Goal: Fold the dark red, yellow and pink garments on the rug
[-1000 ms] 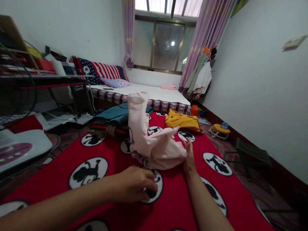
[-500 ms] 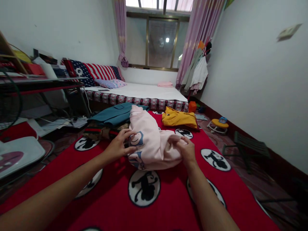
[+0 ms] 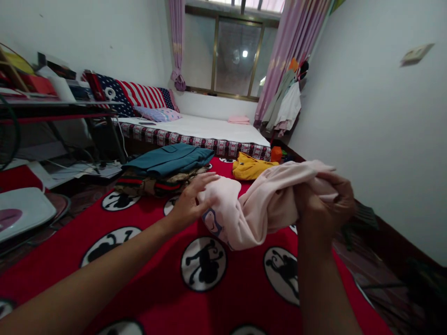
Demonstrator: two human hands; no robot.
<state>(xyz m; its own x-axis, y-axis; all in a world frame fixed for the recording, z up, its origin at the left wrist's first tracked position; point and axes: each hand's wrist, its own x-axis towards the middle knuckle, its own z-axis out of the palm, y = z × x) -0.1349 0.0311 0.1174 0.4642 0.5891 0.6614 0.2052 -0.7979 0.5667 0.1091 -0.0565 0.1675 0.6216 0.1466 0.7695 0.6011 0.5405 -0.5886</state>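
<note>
A pale pink sweatshirt (image 3: 251, 218) with a blue cartoon print is bunched and stretched between my two hands, above a red blanket (image 3: 157, 288) with black-and-white round figures. My right hand (image 3: 326, 200) is closed around a gathered part of it, raised at the right. At its left end, my left hand (image 3: 195, 200) has thumb and fingers about the cloth beside the print; part of the grip is hidden. Beyond my left hand lies a folded teal garment (image 3: 171, 158) on top of a brown patterned one (image 3: 139, 184). A folded yellow garment (image 3: 249, 165) lies behind the sweatshirt.
A bed (image 3: 202, 128) with a white sheet stands under the window. To the left are a cluttered desk (image 3: 66, 109) and a white seat (image 3: 26, 214). Clothes hang on a rack (image 3: 289, 104) at the right. A dark folding stool (image 3: 365, 218) is near the right wall.
My right hand has lifted its part of the sweatshirt up and to the right, stretching the cloth sideways. My left hand has shifted slightly right and up. The camera view has tilted slightly.
</note>
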